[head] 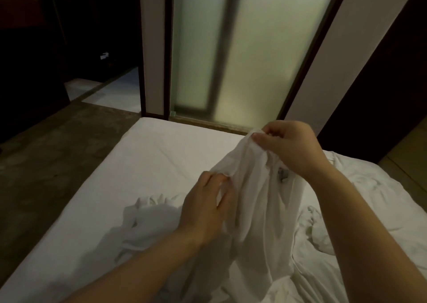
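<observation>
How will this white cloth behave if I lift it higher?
Probably floppy: the white cloth hangs in loose folds from where the right hand pinches its top. Likely light, since a pinch of the fingers holds it up. Its lower end lies bunched on the bed and may drag.

Over bed (138, 152) middle: cloth (254, 205), lower end on bed. At cloth top, toward bed's far edge: right hand (288, 145). Nearer, on cloth's left side: left hand (205, 205). On bed's right: bedding heap (346, 198). Behind bed: glass door (254, 48).
</observation>
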Demonstrator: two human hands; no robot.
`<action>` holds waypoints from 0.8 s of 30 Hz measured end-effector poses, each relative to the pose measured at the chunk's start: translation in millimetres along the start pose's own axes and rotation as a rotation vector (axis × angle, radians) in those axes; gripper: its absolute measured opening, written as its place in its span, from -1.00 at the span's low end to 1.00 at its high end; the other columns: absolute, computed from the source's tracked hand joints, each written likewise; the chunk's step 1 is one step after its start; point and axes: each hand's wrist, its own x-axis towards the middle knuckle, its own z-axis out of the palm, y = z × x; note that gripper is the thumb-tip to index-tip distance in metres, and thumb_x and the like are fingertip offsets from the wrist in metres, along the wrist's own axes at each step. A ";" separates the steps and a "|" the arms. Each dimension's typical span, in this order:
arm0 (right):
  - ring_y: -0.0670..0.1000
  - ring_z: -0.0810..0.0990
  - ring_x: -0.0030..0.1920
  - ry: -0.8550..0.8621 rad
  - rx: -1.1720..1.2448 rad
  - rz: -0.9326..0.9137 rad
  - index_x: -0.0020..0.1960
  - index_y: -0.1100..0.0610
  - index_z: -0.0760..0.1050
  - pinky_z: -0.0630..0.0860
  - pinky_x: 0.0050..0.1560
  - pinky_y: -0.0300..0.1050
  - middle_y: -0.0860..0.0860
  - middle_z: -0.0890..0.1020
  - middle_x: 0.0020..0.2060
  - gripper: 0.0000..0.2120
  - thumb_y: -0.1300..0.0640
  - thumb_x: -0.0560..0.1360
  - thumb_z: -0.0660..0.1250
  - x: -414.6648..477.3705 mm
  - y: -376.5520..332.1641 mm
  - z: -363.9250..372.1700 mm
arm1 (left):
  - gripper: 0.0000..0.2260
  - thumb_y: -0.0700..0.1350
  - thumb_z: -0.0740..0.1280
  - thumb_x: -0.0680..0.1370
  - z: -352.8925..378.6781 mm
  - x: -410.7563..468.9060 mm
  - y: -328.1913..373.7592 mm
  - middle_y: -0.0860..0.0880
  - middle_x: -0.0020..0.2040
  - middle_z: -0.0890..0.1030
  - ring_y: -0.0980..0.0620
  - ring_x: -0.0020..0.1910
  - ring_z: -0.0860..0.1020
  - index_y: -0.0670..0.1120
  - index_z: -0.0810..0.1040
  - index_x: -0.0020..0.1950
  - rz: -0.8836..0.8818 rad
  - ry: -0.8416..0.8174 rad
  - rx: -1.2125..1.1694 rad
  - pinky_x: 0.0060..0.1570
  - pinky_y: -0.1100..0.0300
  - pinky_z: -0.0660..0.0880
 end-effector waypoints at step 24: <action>-0.11 0.29 -0.45 -0.213 0.059 -0.131 -0.35 0.23 0.49 0.25 -0.33 -0.16 -0.09 0.34 -0.55 -0.67 0.01 0.45 0.41 -42.2 65.1 -72.2 | -0.83 -0.18 0.26 0.57 -14.6 -22.0 35.5 0.08 -0.25 0.61 0.20 -0.23 0.54 -0.10 0.64 -0.13 -0.256 -0.049 -0.441 -0.15 0.39 0.43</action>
